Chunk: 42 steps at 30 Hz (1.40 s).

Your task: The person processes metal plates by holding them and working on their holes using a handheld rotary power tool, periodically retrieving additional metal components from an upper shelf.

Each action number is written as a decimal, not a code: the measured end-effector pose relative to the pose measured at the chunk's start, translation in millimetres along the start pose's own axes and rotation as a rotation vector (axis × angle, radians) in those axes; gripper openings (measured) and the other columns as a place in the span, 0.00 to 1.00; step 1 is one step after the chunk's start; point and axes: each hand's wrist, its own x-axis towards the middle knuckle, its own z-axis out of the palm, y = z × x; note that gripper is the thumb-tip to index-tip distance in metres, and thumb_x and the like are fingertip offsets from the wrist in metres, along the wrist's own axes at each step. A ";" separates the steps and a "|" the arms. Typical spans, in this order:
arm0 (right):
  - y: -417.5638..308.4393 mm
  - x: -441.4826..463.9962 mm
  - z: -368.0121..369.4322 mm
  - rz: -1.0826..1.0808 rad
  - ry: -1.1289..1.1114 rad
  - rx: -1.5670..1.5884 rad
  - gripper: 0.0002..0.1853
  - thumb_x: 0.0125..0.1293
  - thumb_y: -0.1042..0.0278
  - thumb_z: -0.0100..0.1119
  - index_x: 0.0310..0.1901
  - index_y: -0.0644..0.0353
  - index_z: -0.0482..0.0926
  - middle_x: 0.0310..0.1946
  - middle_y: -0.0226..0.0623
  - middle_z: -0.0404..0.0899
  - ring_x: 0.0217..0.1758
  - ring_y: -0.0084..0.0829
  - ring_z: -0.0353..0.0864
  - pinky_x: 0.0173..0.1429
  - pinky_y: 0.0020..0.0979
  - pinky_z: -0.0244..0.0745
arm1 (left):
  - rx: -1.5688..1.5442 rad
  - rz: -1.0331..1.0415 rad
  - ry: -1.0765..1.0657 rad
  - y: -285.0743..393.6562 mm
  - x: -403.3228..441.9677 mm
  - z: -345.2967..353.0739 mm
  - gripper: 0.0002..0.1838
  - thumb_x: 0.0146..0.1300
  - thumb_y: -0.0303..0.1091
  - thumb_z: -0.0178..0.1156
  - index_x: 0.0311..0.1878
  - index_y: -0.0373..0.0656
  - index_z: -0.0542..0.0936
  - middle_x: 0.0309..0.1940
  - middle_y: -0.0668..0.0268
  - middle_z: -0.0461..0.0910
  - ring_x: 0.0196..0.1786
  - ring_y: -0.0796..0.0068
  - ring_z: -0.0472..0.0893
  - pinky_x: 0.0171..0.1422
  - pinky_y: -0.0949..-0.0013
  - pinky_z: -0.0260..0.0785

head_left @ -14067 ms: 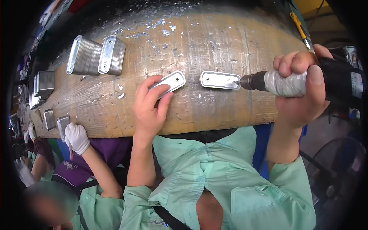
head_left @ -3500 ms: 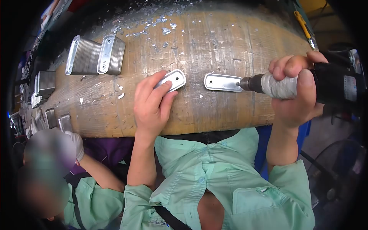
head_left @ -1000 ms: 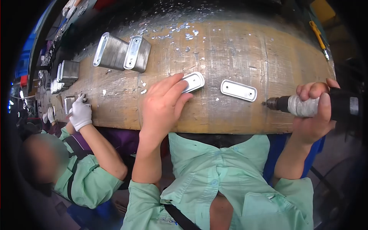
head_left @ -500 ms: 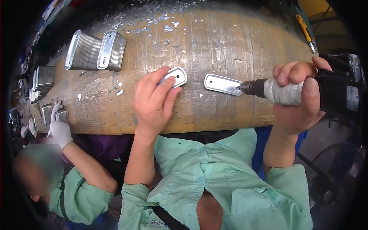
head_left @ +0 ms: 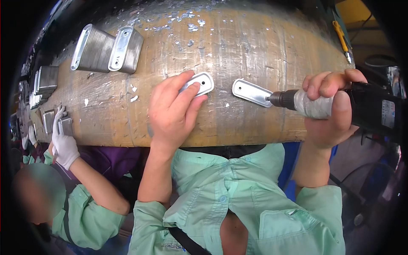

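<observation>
While the left hand [head_left: 175, 112] is pressing a first metal plate [head_left: 205, 88] toward the worn bench [head_left: 238, 123], the right hand [head_left: 340, 112] is gripping a power drill [head_left: 312, 105], as the head view is showing from above; clock directions are running from the left hand. That hand is pinching the first plate, thumb along the near edge and fingers across the top, seemingly steadying it while leaving its holed end, at 1 o'clock, uncovered. A second metal plate [head_left: 251, 92] is lying between 2 and 3 o'clock, with no hand on it. The drill is pointing in from 3 o'clock, its tip at that plate's right end; whether the bit is sitting inside a hole is too small to tell. Right fingers and thumb are wrapping around the drill's bound section, probably for aim. Two plate stacks [head_left: 98, 53] are standing at 10 to 11 o'clock, likely placed outside the drill's line. Metal flakes [head_left: 192, 27] are lying at 12, a yellow-handled tool [head_left: 339, 35] is resting at 2, and a co-worker's gloved hand [head_left: 66, 148] is showing at 8.
</observation>
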 end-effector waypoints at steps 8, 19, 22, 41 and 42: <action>0.0 6.8 35.7 0.053 -0.107 0.028 0.26 0.65 0.64 0.51 0.63 0.63 0.64 0.35 0.35 0.74 0.36 0.34 0.74 0.46 0.45 0.71 | 0.003 0.025 0.062 -6.9 -5.5 5.5 0.15 0.49 0.31 0.73 0.41 0.41 0.83 0.49 0.61 0.83 0.47 0.58 0.81 0.50 0.61 0.71; 15.5 7.1 53.7 0.131 -0.154 -0.022 0.22 0.65 0.69 0.53 0.60 0.63 0.66 0.34 0.38 0.75 0.33 0.34 0.75 0.43 0.44 0.74 | -0.016 0.008 0.030 -3.6 -2.9 2.6 0.14 0.51 0.28 0.73 0.41 0.38 0.83 0.48 0.55 0.83 0.47 0.54 0.82 0.51 0.60 0.74; 20.2 6.7 54.2 0.117 -0.174 0.037 0.22 0.64 0.71 0.54 0.59 0.63 0.66 0.34 0.39 0.75 0.33 0.34 0.75 0.42 0.44 0.74 | -0.011 0.012 0.024 -2.3 -0.9 1.0 0.14 0.51 0.27 0.72 0.41 0.38 0.83 0.48 0.55 0.83 0.47 0.54 0.82 0.51 0.59 0.74; -15.3 -13.1 -37.0 0.049 0.250 -0.026 0.22 0.63 0.74 0.57 0.57 0.71 0.65 0.30 0.40 0.75 0.31 0.34 0.76 0.39 0.41 0.77 | 0.102 0.344 -0.403 65.6 43.2 33.8 0.17 0.54 0.24 0.63 0.49 0.40 0.80 0.54 0.58 0.79 0.62 0.56 0.75 0.68 0.48 0.61; -15.7 -15.2 -39.8 0.043 0.256 -0.014 0.22 0.63 0.74 0.57 0.57 0.71 0.64 0.30 0.40 0.75 0.31 0.34 0.76 0.39 0.41 0.77 | 0.074 0.327 -0.428 65.4 42.6 39.5 0.17 0.54 0.24 0.62 0.49 0.40 0.80 0.52 0.58 0.80 0.61 0.57 0.76 0.68 0.48 0.62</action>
